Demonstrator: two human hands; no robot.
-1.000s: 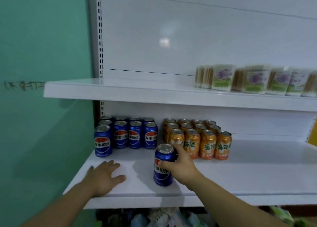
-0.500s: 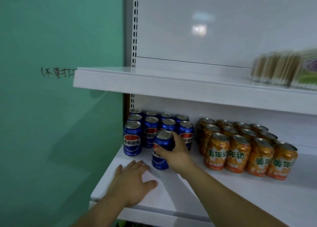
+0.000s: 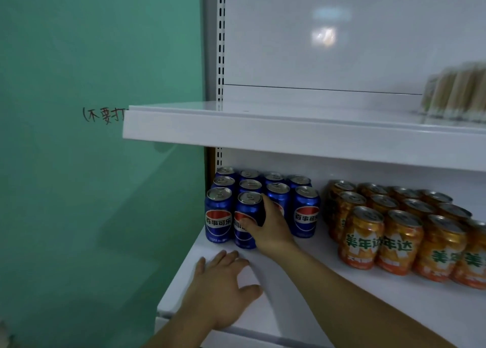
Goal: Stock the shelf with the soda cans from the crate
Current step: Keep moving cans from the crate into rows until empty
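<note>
Grip of right hand (image 3: 268, 229) clamps the blue can (image 3: 246, 209); left hand (image 3: 223, 292) spread flat at shelf (image 3: 426, 300) edge.

Blue cans (image 3: 306, 210), orange cans (image 3: 361, 238), white shelf (image 3: 368, 303), green wall (image 3: 92, 189).

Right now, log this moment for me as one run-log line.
step: placing | right hand grips blue metal soda can, front row | left hand rests flat on white lower shelf | orange cans beside

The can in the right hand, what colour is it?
The can is blue with a red-and-white logo; head view.
</note>
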